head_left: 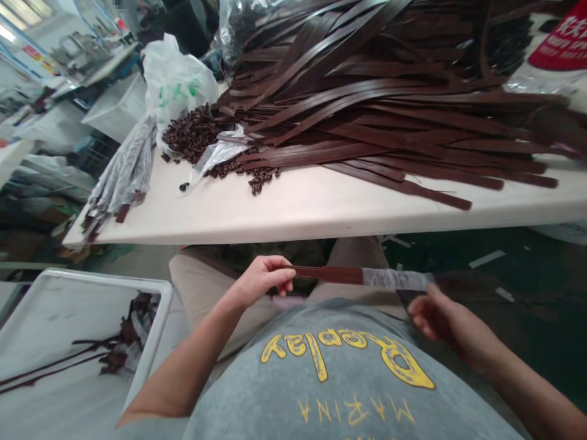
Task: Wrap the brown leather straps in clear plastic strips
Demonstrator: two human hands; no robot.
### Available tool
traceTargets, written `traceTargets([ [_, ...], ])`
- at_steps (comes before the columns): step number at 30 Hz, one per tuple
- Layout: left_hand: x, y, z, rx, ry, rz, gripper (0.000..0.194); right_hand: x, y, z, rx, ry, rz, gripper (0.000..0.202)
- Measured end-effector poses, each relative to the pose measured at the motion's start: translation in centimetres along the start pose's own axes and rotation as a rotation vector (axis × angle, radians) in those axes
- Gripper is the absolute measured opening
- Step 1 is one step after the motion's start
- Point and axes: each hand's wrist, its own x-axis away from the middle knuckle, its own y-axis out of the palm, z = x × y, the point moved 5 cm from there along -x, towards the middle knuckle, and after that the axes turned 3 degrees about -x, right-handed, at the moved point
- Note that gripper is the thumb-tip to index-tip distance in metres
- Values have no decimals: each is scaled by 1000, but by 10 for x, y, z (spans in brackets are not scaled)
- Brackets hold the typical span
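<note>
A brown strap (342, 274) stretches sideways above my lap, between my two hands. My left hand (268, 280) pinches its narrow left end between thumb and fingers. Clear plastic wrap (389, 278) covers the strap's right part. At the wrap's right end is my right hand (433, 313), its thumb and fingers curled and slightly blurred; the wrapped strap lies at its fingertips. Beyond that hand the strap's far end is dark and smeared.
Many brown straps (367, 116) lie piled on the white table (321, 205). Small brown loops (195, 131) spill beside a white plastic bag (172, 76). Plastic-wrapped straps (126, 162) hang over the table's left edge. A white bin (167, 299) with brown straps stands at lower left.
</note>
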Motion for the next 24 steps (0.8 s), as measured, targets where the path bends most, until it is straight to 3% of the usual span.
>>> traceTargets([
  [2,0,11,1,37,6,-5,33,5,14,-13,205,-71,-45,48],
  [5,-2,28,2,96,10,-15,32,3,45,-56,333,-476,-3,23],
  [7,-2,35,2,125,17,-8,33,-6,76,-72,308,-596,-135,27],
  [11,0,35,-1,145,12,-7,36,-27,118,-66,308,-433,-501,16],
  [15,1,24,-11,125,-31,13,39,-37,116,-48,407,-358,-614,27],
  [18,-5,21,-17,123,-33,62,39,-39,113,-44,439,-421,-598,28],
  [24,-25,37,-26,230,-45,132,44,-34,135,-61,399,-772,-285,22],
])
